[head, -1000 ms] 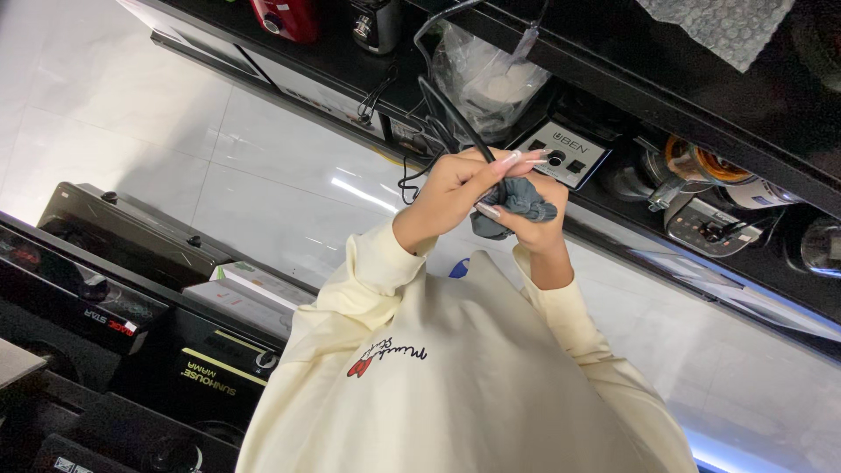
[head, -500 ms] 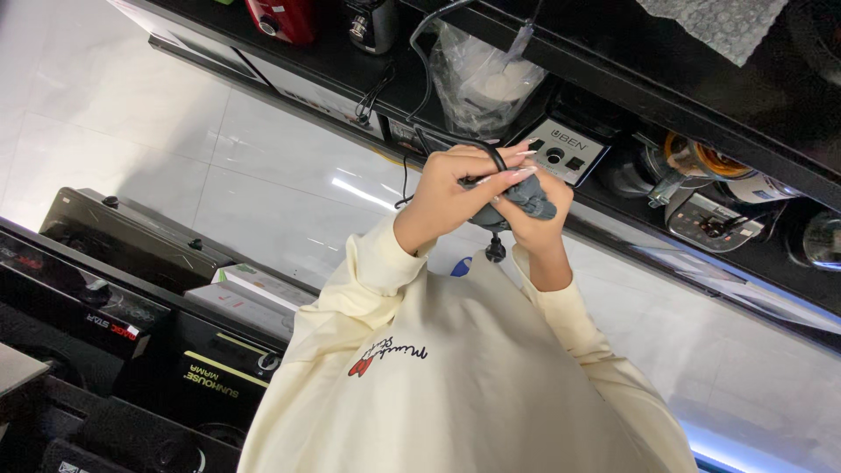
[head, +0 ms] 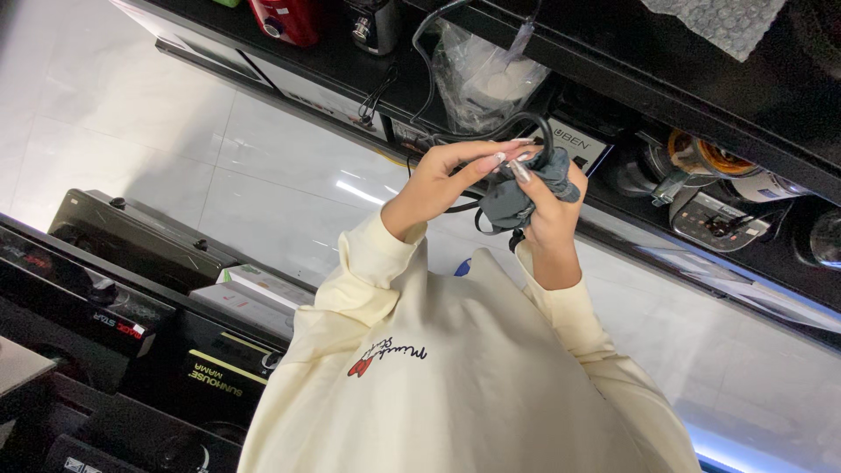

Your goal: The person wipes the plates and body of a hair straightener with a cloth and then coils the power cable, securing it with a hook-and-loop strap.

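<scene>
While our left hand [head: 438, 180] pinches the black cord [head: 536, 131] at twelve o'clock, our right hand [head: 547, 206] clenches the grey pouch [head: 517, 197]; tucking comes next, we judge.

Glossy white floor tiles [head: 158, 131] reflected a bright streak of overhead light. A black shelf unit [head: 666, 79] crossed the upper frame, bearing kitchen appliances [head: 710, 188] and a clear plastic bag [head: 486, 79]; dark boxed goods [head: 114, 289] stood lower left.

Single head camera, steep downward look, close over raised hands; shelf [head: 666, 79] beyond.
</scene>
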